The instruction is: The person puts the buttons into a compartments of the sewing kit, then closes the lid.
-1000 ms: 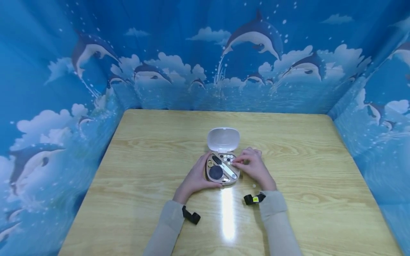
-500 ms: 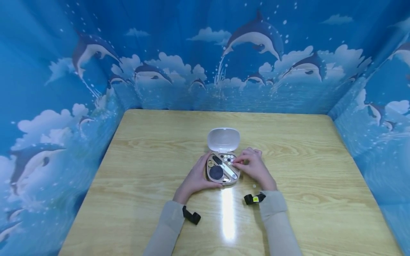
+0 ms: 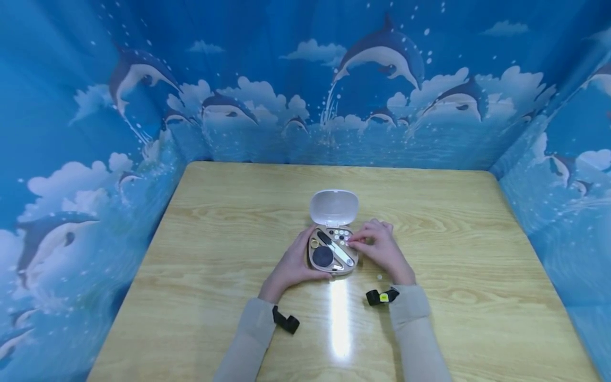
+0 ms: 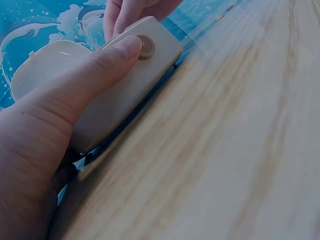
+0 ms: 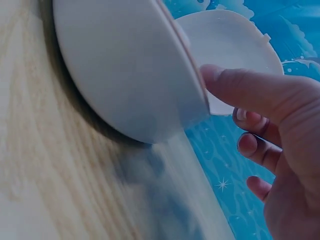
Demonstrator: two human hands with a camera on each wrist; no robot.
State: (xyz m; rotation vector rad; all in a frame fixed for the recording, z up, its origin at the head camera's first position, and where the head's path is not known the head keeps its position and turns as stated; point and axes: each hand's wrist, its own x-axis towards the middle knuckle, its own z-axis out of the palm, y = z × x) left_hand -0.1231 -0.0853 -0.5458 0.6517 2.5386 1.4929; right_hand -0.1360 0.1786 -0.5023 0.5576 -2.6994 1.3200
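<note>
A small beige sewing-kit case (image 3: 352,269) lies on the table with its translucent lid (image 3: 334,208) raised at the back. My left hand (image 3: 292,264) grips its left side, the thumb beside a round clasp (image 4: 146,46) on the front wall. Inside are a dark round disc (image 3: 323,256), a gold ring-like piece (image 3: 314,243), a long white-and-black tool (image 3: 339,251) lying diagonally, and several small round white and black pieces (image 3: 339,233). My right hand (image 3: 381,250) has thumb and index finger together at the right rim; its fingertips are partly hidden behind the wall, so anything between them cannot be made out.
A tiny white round piece (image 3: 379,277) lies on the wooden table (image 3: 229,223) near my right wrist. Black cameras are strapped to both wrists. A blue dolphin-print curtain (image 3: 267,63) stands round the table's back and sides.
Almost nothing differs. The right thumb and index finger stay at the case's right compartment with only a tiny shift, and the left hand keeps its grip on the case.
</note>
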